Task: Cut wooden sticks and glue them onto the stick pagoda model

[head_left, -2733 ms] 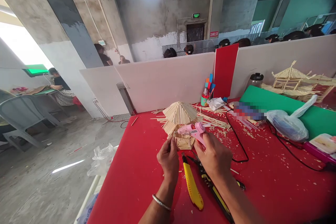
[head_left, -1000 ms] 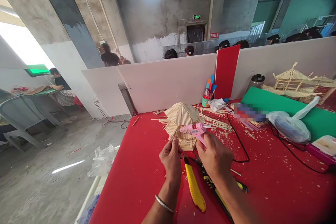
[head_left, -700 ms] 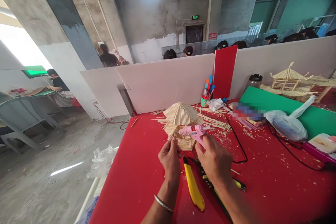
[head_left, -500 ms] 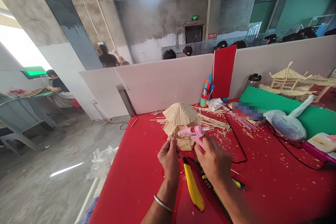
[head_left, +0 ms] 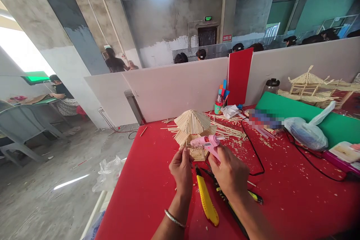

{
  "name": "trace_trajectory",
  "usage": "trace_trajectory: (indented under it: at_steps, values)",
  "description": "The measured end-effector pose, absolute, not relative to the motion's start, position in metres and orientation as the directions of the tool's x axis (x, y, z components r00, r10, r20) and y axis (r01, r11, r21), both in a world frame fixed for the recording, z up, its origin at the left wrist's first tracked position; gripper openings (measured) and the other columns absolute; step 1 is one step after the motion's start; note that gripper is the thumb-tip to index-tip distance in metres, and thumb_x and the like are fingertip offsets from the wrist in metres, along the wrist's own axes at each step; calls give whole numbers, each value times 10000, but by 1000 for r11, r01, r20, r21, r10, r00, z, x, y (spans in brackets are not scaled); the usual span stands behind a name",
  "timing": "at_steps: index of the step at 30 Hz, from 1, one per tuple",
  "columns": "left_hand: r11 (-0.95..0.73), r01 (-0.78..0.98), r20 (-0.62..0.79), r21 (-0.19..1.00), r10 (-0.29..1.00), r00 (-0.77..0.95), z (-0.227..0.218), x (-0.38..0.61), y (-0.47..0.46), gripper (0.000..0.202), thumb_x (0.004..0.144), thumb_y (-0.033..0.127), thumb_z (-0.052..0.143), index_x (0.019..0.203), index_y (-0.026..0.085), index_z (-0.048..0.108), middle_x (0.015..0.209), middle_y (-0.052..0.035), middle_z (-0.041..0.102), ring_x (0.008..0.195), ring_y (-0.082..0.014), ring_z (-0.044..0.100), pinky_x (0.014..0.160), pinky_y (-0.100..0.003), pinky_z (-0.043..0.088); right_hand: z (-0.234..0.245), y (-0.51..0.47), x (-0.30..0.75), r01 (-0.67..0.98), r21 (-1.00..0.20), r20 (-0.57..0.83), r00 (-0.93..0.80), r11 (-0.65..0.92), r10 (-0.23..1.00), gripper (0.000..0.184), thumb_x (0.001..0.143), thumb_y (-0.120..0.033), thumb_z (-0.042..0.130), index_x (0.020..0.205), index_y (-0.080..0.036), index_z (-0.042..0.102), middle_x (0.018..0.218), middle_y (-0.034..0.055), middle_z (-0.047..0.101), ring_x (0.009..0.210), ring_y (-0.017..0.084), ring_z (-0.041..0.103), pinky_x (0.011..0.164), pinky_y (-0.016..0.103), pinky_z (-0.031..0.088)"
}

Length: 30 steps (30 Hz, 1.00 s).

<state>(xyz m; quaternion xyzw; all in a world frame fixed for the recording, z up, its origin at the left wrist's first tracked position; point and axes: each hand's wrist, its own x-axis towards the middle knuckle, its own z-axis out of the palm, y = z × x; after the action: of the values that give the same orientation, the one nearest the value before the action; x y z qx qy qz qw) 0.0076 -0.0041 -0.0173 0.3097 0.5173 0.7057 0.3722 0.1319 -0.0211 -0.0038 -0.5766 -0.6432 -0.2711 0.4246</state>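
Since the earliest frame, a standing person (head_left: 114, 64) at upper left has shifted rightward. The pink glue gun (head_left: 206, 142), at frame centre, is gripped by the right hand (head_left: 230, 170) — its nozzle before the stick-built pavilion model (head_left: 192, 122). The left hand (head_left: 181, 168) pinches beside it — on what, I cannot tell. Lower centre lies a yellow utility knife (head_left: 206, 200).

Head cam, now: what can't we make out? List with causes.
All in the head view:
What the left hand pinches: too small, mostly covered by the hand itself.
Trigger of the glue gun: hidden by the right hand.
Whether its tip touches the model: too small.
Pliers: partly behind the right forearm.
Blue-red item: pixelated.
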Motion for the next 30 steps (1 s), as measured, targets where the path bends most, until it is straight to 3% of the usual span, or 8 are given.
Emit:
trace_trajectory:
  at_steps: [30]
  values:
    - [-196, -59, 129, 979, 817, -562, -21, 5, -3, 341, 744, 474, 690, 809, 145, 756, 521, 42, 555, 426, -72, 427, 426, -194, 372, -7, -13, 127, 972, -176, 853, 71, 156, 517, 129, 917, -241, 507, 937, -175, 616, 697, -5, 608, 585, 127, 546, 543, 259, 317]
